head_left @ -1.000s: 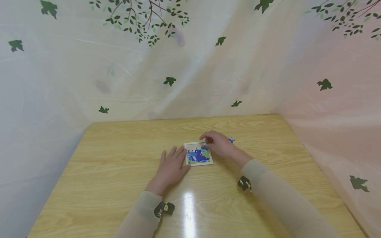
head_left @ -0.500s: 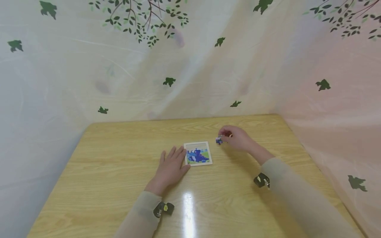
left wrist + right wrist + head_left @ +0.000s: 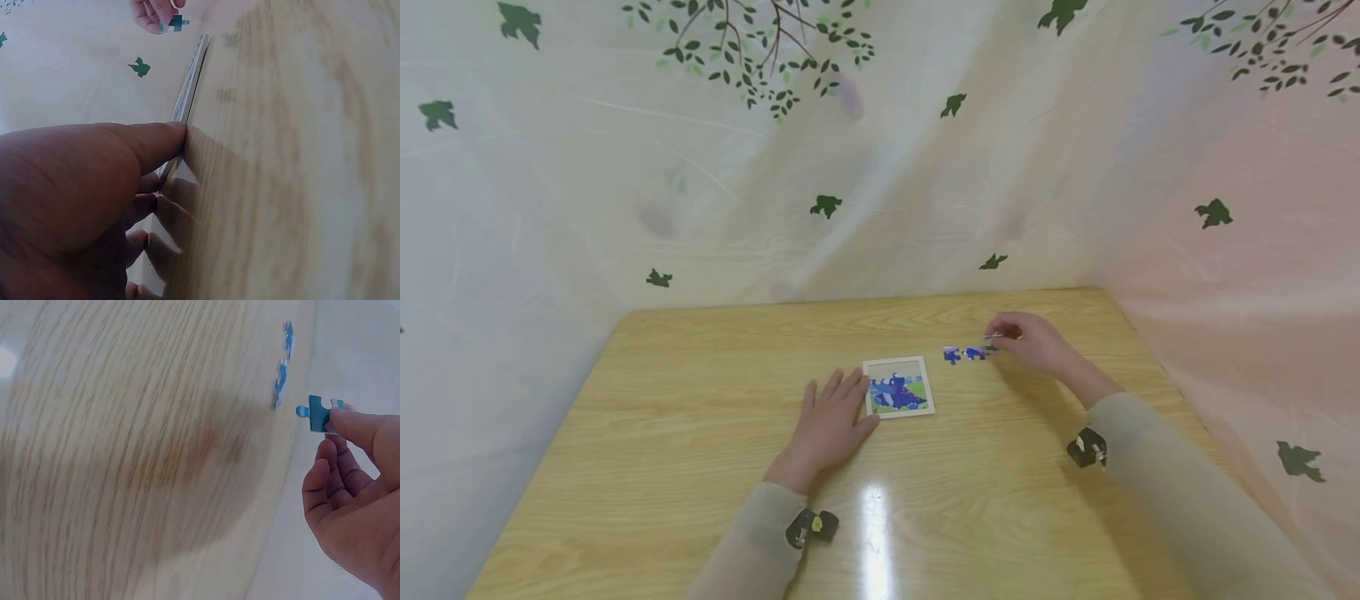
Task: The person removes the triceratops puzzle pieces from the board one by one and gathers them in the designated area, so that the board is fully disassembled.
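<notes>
Between the right hand's (image 3: 1026, 340) thumb and fingers is a teal jigsaw piece (image 3: 319, 414) with a round knob, pinched above the table, to the right of two blue jigsaw pieces. These two, a left one (image 3: 952, 355) and a right one (image 3: 975, 353), lie side by side. A white-framed puzzle board (image 3: 898, 388) lies flat with a blue dinosaur picture in its lower part; a plain pale strip shows along its top. Fingers spread, the left hand (image 3: 829, 425) rests on the table, its fingertips and thumb at the board's left edge.
The wooden table (image 3: 700, 467) runs back to a pale curtain (image 3: 880, 183) printed with leaves, which also hangs at both sides. Small dark wrist cameras are strapped at both sleeves.
From over the board's upper right corner, the right hand has moved right past the blue pieces, uncovering them, still pinching a piece. The left hand and the board have stayed in place.
</notes>
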A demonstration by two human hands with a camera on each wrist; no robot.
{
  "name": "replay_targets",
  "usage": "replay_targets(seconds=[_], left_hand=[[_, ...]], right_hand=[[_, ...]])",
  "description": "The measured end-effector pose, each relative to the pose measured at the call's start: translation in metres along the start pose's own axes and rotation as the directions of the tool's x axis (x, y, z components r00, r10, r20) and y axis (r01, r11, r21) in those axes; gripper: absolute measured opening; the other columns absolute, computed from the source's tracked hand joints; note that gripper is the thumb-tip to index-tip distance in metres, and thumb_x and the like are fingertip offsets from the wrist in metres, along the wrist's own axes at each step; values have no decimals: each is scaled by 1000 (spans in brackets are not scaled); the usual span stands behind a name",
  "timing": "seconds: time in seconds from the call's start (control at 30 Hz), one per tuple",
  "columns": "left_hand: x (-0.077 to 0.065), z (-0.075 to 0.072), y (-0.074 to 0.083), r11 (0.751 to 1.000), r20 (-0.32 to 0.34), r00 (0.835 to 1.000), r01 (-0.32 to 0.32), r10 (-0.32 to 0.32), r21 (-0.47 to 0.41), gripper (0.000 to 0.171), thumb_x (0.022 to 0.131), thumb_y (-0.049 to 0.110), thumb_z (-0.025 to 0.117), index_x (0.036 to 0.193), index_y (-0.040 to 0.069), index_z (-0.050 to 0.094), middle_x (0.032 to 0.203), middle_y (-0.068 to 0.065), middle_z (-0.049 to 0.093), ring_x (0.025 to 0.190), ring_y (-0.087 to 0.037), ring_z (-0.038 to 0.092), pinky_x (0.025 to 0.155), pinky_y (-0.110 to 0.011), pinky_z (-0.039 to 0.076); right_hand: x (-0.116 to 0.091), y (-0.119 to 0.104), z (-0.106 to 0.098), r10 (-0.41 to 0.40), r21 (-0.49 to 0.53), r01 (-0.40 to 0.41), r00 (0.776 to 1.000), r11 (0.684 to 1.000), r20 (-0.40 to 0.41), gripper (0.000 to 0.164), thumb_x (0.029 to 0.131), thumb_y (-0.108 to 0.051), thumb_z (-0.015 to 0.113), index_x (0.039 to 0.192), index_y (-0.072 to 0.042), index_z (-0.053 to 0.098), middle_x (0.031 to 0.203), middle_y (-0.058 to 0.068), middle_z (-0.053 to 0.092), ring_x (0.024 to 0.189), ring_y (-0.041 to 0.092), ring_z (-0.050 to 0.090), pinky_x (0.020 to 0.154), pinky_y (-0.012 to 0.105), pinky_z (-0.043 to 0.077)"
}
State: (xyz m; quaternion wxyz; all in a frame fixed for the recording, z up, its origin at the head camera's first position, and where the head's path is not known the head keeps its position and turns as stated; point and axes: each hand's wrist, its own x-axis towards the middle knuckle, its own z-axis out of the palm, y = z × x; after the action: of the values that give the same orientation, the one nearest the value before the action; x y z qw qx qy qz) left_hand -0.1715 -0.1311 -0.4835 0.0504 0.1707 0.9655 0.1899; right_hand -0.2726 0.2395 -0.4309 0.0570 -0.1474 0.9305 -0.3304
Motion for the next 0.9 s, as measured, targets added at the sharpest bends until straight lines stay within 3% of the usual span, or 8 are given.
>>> replay_targets(seconds=[0.23, 0.57, 0.9], left_hand=[[2, 2, -2, 1000, 6, 1000, 2, -2, 8, 72, 113, 49, 58, 171, 11, 41, 180, -9, 29, 168, -40, 18, 132, -71, 3], [2, 2, -2, 1000, 10, 1000, 3, -3, 12, 72, 113, 49, 57, 172, 11, 40, 181, -9, 29, 168, -40, 18, 132, -70, 2], [2, 3, -2, 1000, 6, 1000, 6, -6, 12, 72, 113, 49, 58, 172, 11, 40, 181, -8, 29, 168, -39, 18, 132, -70, 2]], right_hand=[[-1, 20, -5, 48, 13, -48, 999, 999, 23, 17, 113, -14, 65, 124, -5, 74, 119, 15, 70, 113, 34, 62, 99, 53, 52], [2, 30, -3, 104, 49, -107, 993, 993, 59, 19, 111, -14, 68, 125, -4, 74, 123, 18, 70, 118, 37, 61, 105, 56, 51], [7, 42, 6, 135, 38, -136, 990, 990, 29, 18, 111, -14, 69, 122, -1, 73, 121, 18, 72, 124, 41, 63, 113, 62, 49]])
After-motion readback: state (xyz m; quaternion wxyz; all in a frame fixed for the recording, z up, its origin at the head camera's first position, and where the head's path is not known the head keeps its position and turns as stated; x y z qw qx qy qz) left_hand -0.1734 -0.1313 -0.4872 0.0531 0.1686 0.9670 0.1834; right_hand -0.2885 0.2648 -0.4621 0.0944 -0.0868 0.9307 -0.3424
